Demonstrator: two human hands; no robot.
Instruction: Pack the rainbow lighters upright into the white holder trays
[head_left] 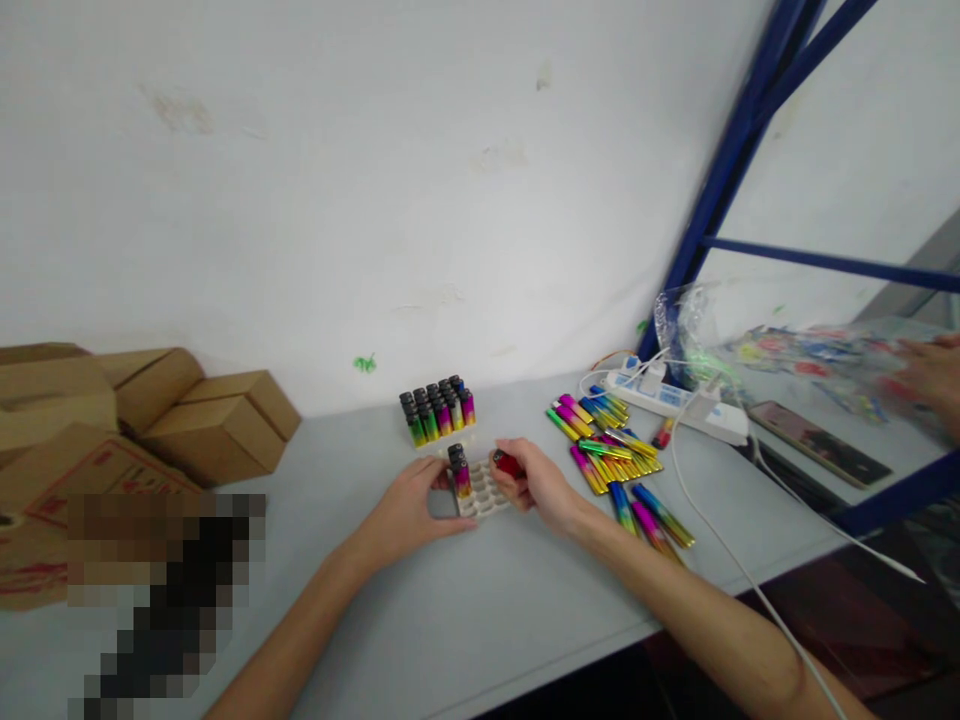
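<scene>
A pale tray with rows of round holes (487,490) lies on the grey table. Upright at its left end stand a few lighters (461,478) with black tops and purple-yellow bodies. My left hand (409,505) grips the tray's left end, thumb along the front edge and fingers behind. Above the tray's right part, my right hand (536,480) is closed around a red lighter (508,463) with a dark top; its lower part is hidden by the fingers. Behind the tray, a filled block of upright lighters (439,412) stands near the wall.
Loose shiny multicoloured lighters (611,450) lie in a pile at the right. Beyond them are a white power strip (679,405) with cables, a phone (821,442) and another person's hand (934,375) at a clear plastic bag (810,365). Cardboard boxes (217,425) fill the left.
</scene>
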